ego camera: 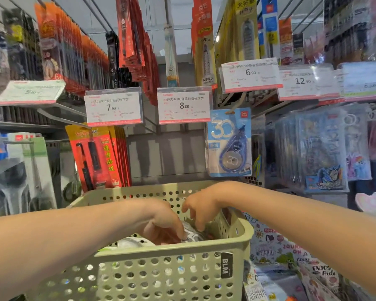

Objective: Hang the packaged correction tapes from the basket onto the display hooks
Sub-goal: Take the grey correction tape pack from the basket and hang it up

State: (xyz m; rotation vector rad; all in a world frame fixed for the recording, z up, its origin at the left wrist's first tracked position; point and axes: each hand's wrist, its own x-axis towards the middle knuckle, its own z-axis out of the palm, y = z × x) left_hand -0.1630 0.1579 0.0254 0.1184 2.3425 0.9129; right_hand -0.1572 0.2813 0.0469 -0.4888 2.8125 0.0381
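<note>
A pale green perforated basket point(161, 270) stands right in front of me, low in the head view. Both my hands reach down into it. My left hand point(163, 224) curls its fingers on a shiny packaged correction tape point(192, 234) inside the basket. My right hand point(201, 208) hangs over the same package with its fingers pointing down at it; whether they touch it is unclear. One blue packaged correction tape point(229, 144) hangs on a display hook point(231, 111) under the 8.00 price tag point(183, 105). More packages lie blurred in the basket.
Red pen packs point(98, 155) hang left of the bare hook space below the 7.90 tag point(113, 107). Clear sticker packs point(319, 148) hang at the right. Sticker sheets point(280, 253) lie beside the basket's right wall. Rows of hanging goods fill the upper hooks.
</note>
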